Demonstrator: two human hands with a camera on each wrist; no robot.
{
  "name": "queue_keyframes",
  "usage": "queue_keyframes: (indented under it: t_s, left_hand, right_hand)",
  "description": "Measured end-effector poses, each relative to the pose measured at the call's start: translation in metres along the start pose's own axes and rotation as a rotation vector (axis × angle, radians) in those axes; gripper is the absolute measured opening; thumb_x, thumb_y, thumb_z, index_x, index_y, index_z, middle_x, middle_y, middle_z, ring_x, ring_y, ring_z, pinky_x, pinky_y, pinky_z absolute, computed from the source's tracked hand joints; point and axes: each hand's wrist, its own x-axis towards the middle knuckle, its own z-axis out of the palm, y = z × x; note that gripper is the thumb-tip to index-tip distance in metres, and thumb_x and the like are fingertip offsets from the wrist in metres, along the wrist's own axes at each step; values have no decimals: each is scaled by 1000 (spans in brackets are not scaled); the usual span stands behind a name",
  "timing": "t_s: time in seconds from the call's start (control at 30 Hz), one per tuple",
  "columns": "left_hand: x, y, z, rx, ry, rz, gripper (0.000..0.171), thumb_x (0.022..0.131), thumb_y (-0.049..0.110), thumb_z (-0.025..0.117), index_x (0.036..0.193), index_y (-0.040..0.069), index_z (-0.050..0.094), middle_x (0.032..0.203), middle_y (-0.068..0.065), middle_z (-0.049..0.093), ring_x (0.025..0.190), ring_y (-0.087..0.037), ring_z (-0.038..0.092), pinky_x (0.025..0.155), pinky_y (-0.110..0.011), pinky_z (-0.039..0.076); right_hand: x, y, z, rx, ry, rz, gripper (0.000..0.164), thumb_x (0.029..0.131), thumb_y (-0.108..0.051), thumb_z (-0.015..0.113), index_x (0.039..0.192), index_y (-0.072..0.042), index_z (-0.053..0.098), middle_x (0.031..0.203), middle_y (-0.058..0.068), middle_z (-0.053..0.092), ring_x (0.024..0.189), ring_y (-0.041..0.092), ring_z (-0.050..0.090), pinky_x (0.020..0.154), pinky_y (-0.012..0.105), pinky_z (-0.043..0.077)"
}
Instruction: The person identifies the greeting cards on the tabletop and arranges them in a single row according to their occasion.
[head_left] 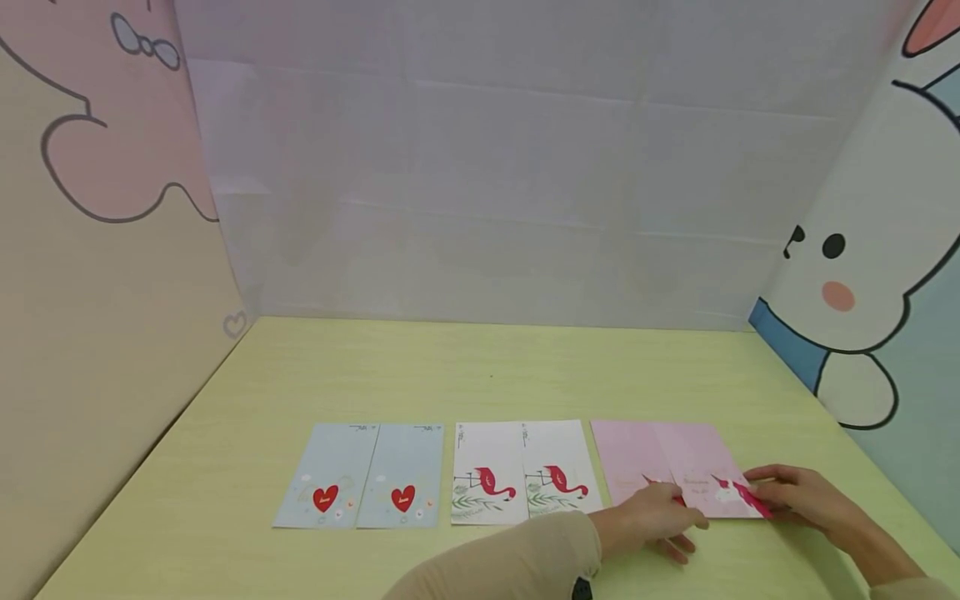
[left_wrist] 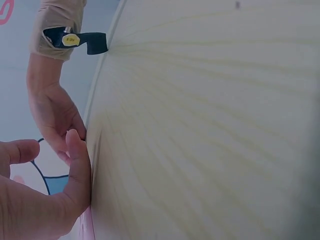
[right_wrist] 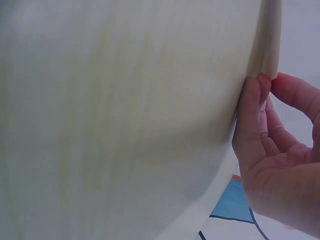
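Observation:
The pink card [head_left: 697, 454] with unicorn pictures lies at the right of a row of cards, a crease line down its middle. My left hand [head_left: 652, 518] rests on its near left part and hides one unicorn; its fingers look extended in the left wrist view. My right hand [head_left: 813, 500] pinches the card's near right corner between thumb and fingers. In the right wrist view that hand [right_wrist: 280, 155] holds the card's edge [right_wrist: 270, 45], slightly raised from the table.
Left of the pink card lie a white flamingo card [head_left: 491, 450] and a pale blue heart card [head_left: 341, 450], both flat with two panels. The yellow table [head_left: 375, 367] is walled by a grey sheet [head_left: 487, 208] behind and cartoon-printed panels at the sides.

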Motion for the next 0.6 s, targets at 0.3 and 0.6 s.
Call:
queue_keyframes:
  t_s: [0.3, 0.6]
  left_hand:
    - [-1, 0, 0, 59, 25, -1, 26, 77, 8, 65, 100, 0, 56, 68, -9, 52, 56, -25, 59, 53, -38, 51]
    - [-9, 2, -3, 88, 18, 103, 39, 77, 9, 64, 114, 0, 53, 72, 0, 51, 53, -19, 58, 46, -31, 50]
  right_hand:
    - [1, -1, 0, -20, 19, -26, 49, 84, -20, 58, 111, 19, 44, 88, 9, 59, 74, 18, 56, 67, 33, 50]
    - [0, -1, -1, -28, 62, -20, 49, 83, -20, 60, 109, 18, 44, 82, 8, 61, 72, 17, 58, 65, 32, 50]
